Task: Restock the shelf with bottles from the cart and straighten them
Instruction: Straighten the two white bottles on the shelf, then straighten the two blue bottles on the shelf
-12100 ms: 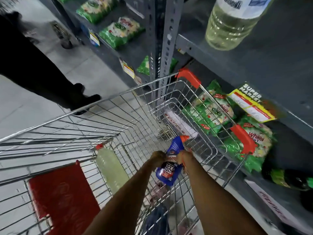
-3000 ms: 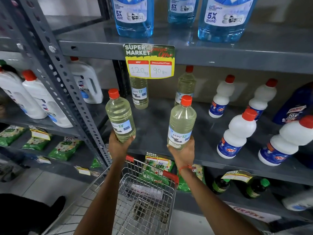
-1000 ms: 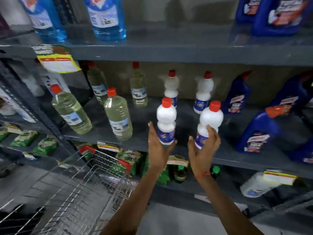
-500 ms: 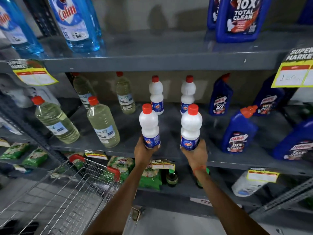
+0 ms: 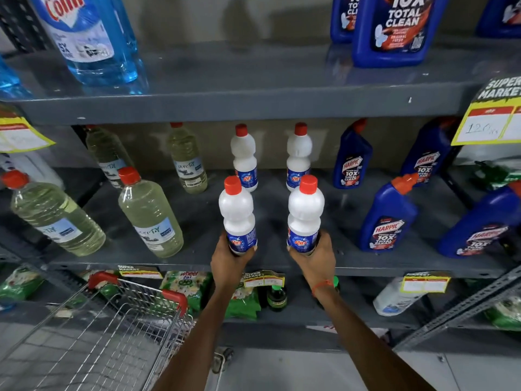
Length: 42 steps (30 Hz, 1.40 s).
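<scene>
Both arms reach up from the bottom of the frame to the front edge of the grey middle shelf (image 5: 352, 263). The left hand (image 5: 229, 256) is wrapped around the base of a white red-capped bottle (image 5: 238, 218), and the right hand (image 5: 314, 258) grips the base of a second white bottle (image 5: 306, 218) just to its right; both bottles are upright with their blue labels facing out, at the shelf's front edge in the centre of the frame, though the hands hide whether their bottoms are touching it. A thin orange band (image 5: 322, 285) circles the right wrist. Behind them, at the back of the same shelf, two more white bottles (image 5: 244, 156) stand side by side. To the left sit pale yellow bottles with red caps (image 5: 149, 215), front and back. To the right are dark blue Harpic bottles (image 5: 387, 218). On the shelf above, a clear blue bottle (image 5: 90, 38) stands at upper left and another dark blue container (image 5: 394, 26) at upper right. A yellow price tag (image 5: 490, 122) hangs at the right edge. The wire cart (image 5: 107, 328), with red corner guards, fills the lower left, and green packets (image 5: 186, 286) lie on the shelf below.
</scene>
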Available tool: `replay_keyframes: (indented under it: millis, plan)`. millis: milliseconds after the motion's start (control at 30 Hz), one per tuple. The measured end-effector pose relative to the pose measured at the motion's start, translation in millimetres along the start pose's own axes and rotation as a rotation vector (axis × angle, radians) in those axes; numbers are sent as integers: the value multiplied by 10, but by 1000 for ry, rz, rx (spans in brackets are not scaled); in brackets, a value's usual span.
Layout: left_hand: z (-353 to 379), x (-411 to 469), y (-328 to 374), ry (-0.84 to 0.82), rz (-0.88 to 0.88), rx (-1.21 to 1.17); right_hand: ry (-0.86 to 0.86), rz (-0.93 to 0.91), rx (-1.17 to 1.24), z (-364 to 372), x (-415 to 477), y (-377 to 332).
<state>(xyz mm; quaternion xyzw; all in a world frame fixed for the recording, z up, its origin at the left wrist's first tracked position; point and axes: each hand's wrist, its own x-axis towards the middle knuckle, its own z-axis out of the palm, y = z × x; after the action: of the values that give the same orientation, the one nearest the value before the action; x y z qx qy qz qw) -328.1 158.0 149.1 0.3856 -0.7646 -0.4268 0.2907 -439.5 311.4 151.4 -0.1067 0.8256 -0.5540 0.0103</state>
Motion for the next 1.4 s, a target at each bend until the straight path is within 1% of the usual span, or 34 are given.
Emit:
replay_keyframes:
  millis: [333, 400, 567, 633, 700, 767, 833, 900, 967, 1067, 1133, 1200, 1300, 1400]
  plan:
    - [-28, 23, -89, 12, 19, -13, 13, -51, -9, 71, -34, 30]
    - [-24, 54, -114, -12, 33, -11, 33, -50, -8, 82, -44, 47]
    - [-2, -53, -3, -40, 40, -78, 1, -62, 0, 53, -35, 9]
    - [67, -215, 111, 48, 104, 5, 13, -91, -26, -10, -68, -11]
    - [149, -381, 276, 157, 223, 111, 53, -149, -20, -123, -84, -45]
    - [282, -530, 495, 200, 343, 115, 121, -233, 45, -287, -52, -94]
    - [483, -683, 743, 165, 448, 75, 187, -301, 107, -492, 20, -137]
    - [735, -841, 994, 107, 535, 4, 239, -343, 120, -725, 115, -139]
    - [1036, -992, 1223, 45, 578, -67, 268, -361, 118, -988, 192, -80]
    - [1545, -1193, 1441, -39, 523, -123, 317, -359, 63, -1422, 291, 141]
    - [1881, -1291, 1520, -73, 414, -139, 392, -340, 21, -1721, 394, 354]
    - [2192, -1327, 1595, -75, 268, -102, 472, -296, -19, -2005, 522, 590]
    - [2533, -1306, 1697, -24, 64, -97, 495, -169, -72, -2333, 746, 901]
    - [2726, -1275, 1726, 72, -25, -77, 414, 3, -103, -2526, 968, 1089]
